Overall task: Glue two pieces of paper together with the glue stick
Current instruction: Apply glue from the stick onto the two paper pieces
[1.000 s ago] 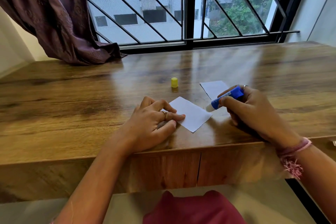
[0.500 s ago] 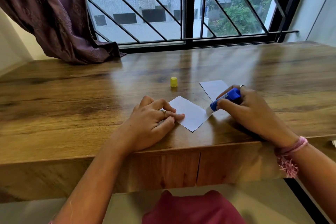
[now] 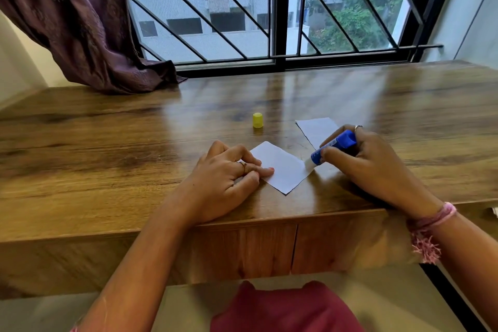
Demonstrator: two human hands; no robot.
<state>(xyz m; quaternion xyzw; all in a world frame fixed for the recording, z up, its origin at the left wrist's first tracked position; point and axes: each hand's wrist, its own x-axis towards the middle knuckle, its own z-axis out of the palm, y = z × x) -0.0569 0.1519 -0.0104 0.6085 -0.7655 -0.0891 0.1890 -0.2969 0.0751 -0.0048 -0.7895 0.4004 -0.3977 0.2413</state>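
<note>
Two papers: both white, both flat on the wooden desk, one per hand basically.
Near paper: sits btw your hands, turned like a diamond, one corner pointing at the desk's front edge.
Your left hand: fingers lie pretty much straight w/ the tips pressing down on the near paper's left corner. Not curled round anything. Ring on one finger.
Your right hand: fingers wrapped round the glue stick, so that's a proper grasp. Ring up top, pink thread bracelet at the wrist.
Glue stick: blue tube, tilted, base up by your knuckles and the white glue end angled down-left. Tip is touching the near paper's right corner, right at the edge.
Far paper: just beyond your right hand, partly hidden behind the glue stick and your fingers. Apart from the near paper, bare desk showing btw them.
Yellow cap: standing upright on the desk, beyond your left fingertips, well apart from both hands and roughly btw the two papers but further back.
Behind it all: window w/ black diagonal bars, purple curtain bunched on the desk's far left corner.
Bottom of view: red cloth below the desk edge, btw your forearms.
</note>
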